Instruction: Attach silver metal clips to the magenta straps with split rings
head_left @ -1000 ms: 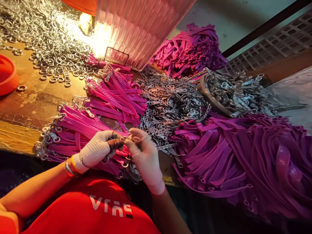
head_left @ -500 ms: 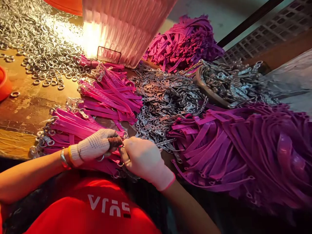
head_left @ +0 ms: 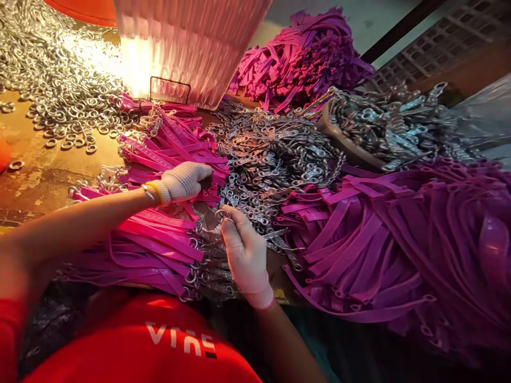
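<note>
My left hand (head_left: 186, 181), in a white dotted glove, reaches over the bundle of pink straps (head_left: 171, 141). Its fingers curl down at the strap ends, and the fingertips are partly hidden. My right hand (head_left: 247, 252), also gloved, pinches a metal ring (head_left: 222, 214) between thumb and forefinger. Below the left forearm lies a bundle of pink straps with rings (head_left: 159, 231) at their ends. Twisted metal chain pieces (head_left: 275, 154) are heaped just beyond the right hand.
Loose metal rings (head_left: 75, 106) cover the table's far left. A translucent ribbed panel (head_left: 191, 53) stands by a bright light. Purple straps (head_left: 359, 239) are piled at right, more purple straps (head_left: 303, 58) behind. A tipped container (head_left: 347, 141) spills metal pieces.
My hands were together over the near strap bundle and have parted. The left has moved up to the farther bundle; the right has turned upright, and a ring now shows in its pinch.
</note>
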A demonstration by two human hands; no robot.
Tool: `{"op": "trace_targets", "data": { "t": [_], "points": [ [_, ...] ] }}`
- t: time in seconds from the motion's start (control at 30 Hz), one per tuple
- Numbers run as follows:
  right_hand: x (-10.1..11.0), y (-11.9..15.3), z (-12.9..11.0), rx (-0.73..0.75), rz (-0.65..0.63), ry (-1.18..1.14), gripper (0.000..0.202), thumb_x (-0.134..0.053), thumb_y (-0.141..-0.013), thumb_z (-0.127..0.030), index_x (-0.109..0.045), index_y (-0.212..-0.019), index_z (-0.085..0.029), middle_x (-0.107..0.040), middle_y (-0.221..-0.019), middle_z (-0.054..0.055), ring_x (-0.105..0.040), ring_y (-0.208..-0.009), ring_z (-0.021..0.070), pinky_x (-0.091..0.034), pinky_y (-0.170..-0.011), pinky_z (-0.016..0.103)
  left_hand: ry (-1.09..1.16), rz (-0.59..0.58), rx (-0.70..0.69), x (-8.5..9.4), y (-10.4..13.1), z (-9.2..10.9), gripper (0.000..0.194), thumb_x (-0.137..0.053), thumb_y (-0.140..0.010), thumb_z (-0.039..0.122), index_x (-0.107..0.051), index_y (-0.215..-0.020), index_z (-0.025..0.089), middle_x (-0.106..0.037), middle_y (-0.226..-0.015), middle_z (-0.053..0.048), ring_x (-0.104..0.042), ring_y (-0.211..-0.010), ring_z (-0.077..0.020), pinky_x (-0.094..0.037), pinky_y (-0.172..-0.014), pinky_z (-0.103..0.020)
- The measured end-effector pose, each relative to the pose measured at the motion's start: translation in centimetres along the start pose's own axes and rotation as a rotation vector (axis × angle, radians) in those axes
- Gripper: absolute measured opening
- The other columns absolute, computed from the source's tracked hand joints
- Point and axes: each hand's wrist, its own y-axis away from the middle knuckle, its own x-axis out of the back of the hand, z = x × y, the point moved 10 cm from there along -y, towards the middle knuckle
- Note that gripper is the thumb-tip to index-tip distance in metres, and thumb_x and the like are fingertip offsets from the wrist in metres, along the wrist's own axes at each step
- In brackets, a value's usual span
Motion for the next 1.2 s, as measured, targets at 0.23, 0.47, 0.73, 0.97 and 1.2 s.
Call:
{"op": "trace_targets", "data": {
  "t": [0.23, 0.47, 0.73, 0.97, 1.2],
  "points": [
    [-2.3, -0.7, -3.3, 0.253, -0.111, 0.071, 0.032, -0.043, -0.101, -0.025, -0.061, -0.128, -0.022, -0.072, -0.113, 0.007, -0.067, -0.102, 0.0186, -0.052, -0.09, 0.03, 0.182, -0.092, 0.167, 1.0, 9.5, 0.2, 0.021, -0.059, -0.091, 0.036, -0.062, -0.086, 0.015, -0.055, -0.061, 0.001, -0.043, -0.045, -0.0075, -0.033, -0.043, -0.019],
    [-5.2, 1.2, -6.3, 0.466, -0.086, 0.643, 0.03, -0.041, -0.099, -0.02, -0.064, -0.117, -0.017, -0.066, -0.079, 0.006, -0.058, -0.065, 0.0188, -0.036, -0.058, 0.03, 0.067, -0.03, 0.118, 0.1, 13.4, 0.1, 0.031, -0.058, -0.093, 0.043, -0.06, -0.08, 0.015, -0.054, -0.065, 0.001, -0.042, -0.054, -0.0081, -0.034, -0.049, -0.02],
    [-5.7, 4.1, -8.0, 0.671, 0.04, 0.84, 0.026, -0.041, -0.1, -0.019, -0.059, -0.119, -0.018, -0.064, -0.075, 0.005, -0.054, -0.061, 0.0177, -0.031, -0.057, 0.032, 0.251, -0.178, 0.187, -2.4, 16.0, -2.2, 0.039, -0.046, -0.097, 0.05, -0.053, -0.076, 0.018, -0.049, -0.06, 0.003, -0.04, -0.048, -0.0096, -0.033, -0.047, -0.023],
    [-5.5, 3.7, -7.1, 0.567, 0.043, 0.699, 0.024, -0.042, -0.102, -0.021, -0.062, -0.116, -0.017, -0.073, -0.083, 0.008, -0.067, -0.07, 0.0197, -0.042, -0.06, 0.03, 0.027, -0.106, -0.078, -2.4, 16.1, -2.0, 0.013, -0.055, -0.086, 0.018, -0.067, -0.088, 0.015, -0.065, -0.08, -0.002, -0.056, -0.074, -0.0153, -0.044, -0.069, -0.025],
    [-7.4, 2.6, -5.6, 0.334, -0.366, 0.624, 0.04, -0.06, -0.092, -0.027, -0.054, -0.13, -0.018, -0.077, -0.088, 0.004, -0.072, -0.076, 0.0219, -0.043, -0.062, 0.028, 0.183, -0.019, 0.013, -0.7, 16.6, -2.7, 0.026, -0.058, -0.092, 0.035, -0.069, -0.086, 0.012, -0.065, -0.076, -0.003, -0.054, -0.069, -0.0135, -0.041, -0.063, -0.023]
  ]
}}
